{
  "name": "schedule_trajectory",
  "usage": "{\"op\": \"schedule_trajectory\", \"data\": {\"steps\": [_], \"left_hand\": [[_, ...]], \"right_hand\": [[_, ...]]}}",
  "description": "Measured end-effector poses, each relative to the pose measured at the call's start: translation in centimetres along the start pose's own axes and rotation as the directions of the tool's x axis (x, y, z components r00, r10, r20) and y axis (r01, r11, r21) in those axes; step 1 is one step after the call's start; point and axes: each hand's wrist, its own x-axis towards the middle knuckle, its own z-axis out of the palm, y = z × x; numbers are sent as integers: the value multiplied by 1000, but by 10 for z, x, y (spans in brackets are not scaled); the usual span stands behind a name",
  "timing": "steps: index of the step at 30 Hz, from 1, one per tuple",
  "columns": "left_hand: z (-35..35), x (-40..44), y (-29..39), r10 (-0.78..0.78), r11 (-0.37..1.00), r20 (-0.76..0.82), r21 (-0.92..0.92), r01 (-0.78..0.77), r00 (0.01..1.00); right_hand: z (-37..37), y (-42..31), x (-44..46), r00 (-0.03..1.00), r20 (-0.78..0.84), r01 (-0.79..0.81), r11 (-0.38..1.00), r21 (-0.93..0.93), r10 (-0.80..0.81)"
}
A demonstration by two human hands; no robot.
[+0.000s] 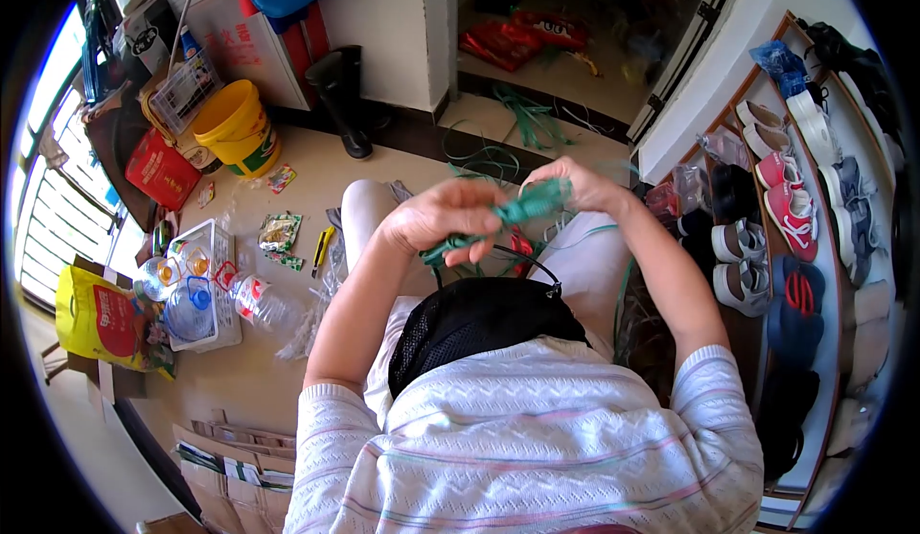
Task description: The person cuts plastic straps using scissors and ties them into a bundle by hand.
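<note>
My left hand (448,214) is closed around a bundle of green plastic strapping (522,206), held above my lap. Its far end is smeared by motion. My right hand (577,185) is curled at that end of the bundle, fingers bent and partly hidden behind the green strands; thin loops trail from there. Below the hands lie my light trousers (369,210) and a black mesh item (489,328) across my waist. More green strapping (530,117) is heaped on the floor by the doorway.
To the left stand a yellow bucket (237,129), a white basket (226,294) with large plastic bottles, and a yellow utility knife (323,250) on the floor. Black boots (340,98) stand by the wall. A shoe rack (767,150) lines the right side; flattened cardboard (230,481) lies lower left.
</note>
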Motion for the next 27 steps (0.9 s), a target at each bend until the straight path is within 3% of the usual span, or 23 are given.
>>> {"op": "schedule_trajectory", "data": {"steps": [2, 4, 7, 9, 10, 11, 12, 14, 16, 18, 19, 21, 25, 27], "left_hand": [[1, 7, -4, -156, 971, 100, 200, 134, 983], [3, 13, -2, -270, 814, -25, 527, 242, 962], [-3, 29, -13, -142, 482, -292, 814, 324, 946], [-17, 40, -24, 186, 477, -414, 831, 287, 891], [-16, 42, -21, 347, 470, -458, 840, 270, 818], [-16, 39, -14, 310, 657, -551, 713, 244, 775], [-25, 41, -15, 280, 831, -578, 546, 108, 767], [-33, 35, -4, 258, 954, -477, 264, -143, 840], [-30, 22, 9, 263, 962, -405, 45, -268, 876], [-28, 15, 15, 276, 955, -343, -7, -297, 898], [-27, 13, 16, 297, 948, -302, -23, -318, 906], [-27, 12, 20, 335, 934, -212, -57, -354, 918], [-18, 11, 20, 288, 938, -41, -188, -290, 957], [-9, 11, 19, 194, 970, 18, -153, -189, 981]], "right_hand": [[-10, -33, 6, 954, 62, -284, 951, -121, 293], [-11, -52, 11, 995, 38, -59, 823, -565, 98], [1, -75, 12, 993, -21, 37, 466, -884, -118], [20, -88, 11, 986, -52, 33, 488, -873, -159], [30, -91, 8, 981, -65, 34, 495, -868, -181], [39, -88, 4, 953, -91, 82, 533, -842, -290], [48, -85, -1, 945, -120, 71, 550, -832, -303], [60, -68, -7, 871, -271, 100, 688, -718, -410], [58, -48, -14, 909, -281, 78, 788, -610, -307], [59, -38, -19, 932, -321, 30, 920, -392, -167], [55, -43, -21, 943, -331, -72, 950, -304, -35], [46, -38, -20, 950, -313, -64, 979, -191, 1], [33, -37, -14, 976, -191, -99, 995, 24, 102], [23, -28, -9, 977, -142, -140, 981, 131, 159]]}}
